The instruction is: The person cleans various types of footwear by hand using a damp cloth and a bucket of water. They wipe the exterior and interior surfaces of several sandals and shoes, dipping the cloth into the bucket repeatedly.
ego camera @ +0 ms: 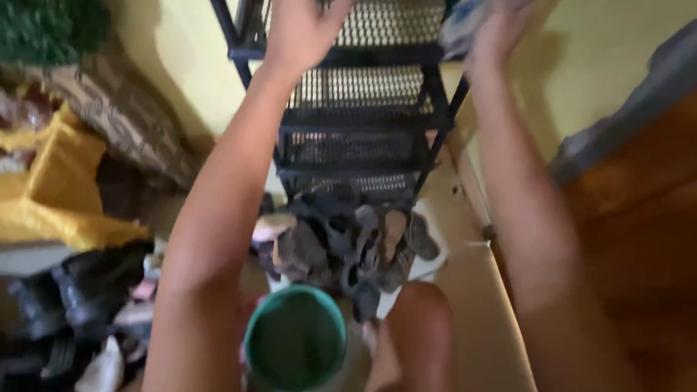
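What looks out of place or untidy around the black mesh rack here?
The rack's visible shelves look bare, while sandals lie heaped on the floor at its foot. More dark shoes are jumbled at the left. Both hands, left and right, reach its upper shelf.

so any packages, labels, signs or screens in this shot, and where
No signs, screens or readable labels show.
Yellow bag: left side, crumpled, soft, plain yellow.
Cloth bundle: top right, at the right hand, pale and blurred; kind unclear.
Green bucket: bottom centre, round, unmarked.
Left hand: on the black mesh rack.
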